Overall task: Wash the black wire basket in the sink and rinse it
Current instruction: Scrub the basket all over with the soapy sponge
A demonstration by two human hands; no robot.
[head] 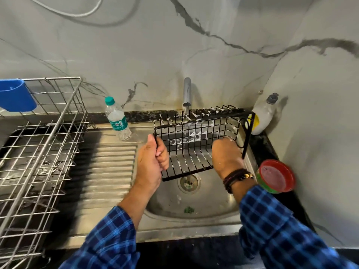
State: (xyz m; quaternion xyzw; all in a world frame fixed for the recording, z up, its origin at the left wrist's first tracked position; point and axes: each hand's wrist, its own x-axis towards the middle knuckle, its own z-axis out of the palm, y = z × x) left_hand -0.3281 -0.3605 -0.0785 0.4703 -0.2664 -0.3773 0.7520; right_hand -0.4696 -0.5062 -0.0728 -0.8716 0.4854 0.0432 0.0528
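Now basket (204,121) is hanging tilted over sink (194,208), below tap (187,94), suds clinging to wires. L hand (155,154) is gripping its 9 o'clock end bar, fingers wrapped round. R hand (227,158) is reaching inside at 4 o'clock, fingers hidden, so can't tell what it's holding. Prob. light, stiff, soap-slick; thick frame bars are offering the surest hold.

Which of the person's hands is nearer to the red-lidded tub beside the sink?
Right. The right hand, at the right end of the black wire basket, is just left of the red-lidded tub. The left hand grips the basket's left edge, farther away.
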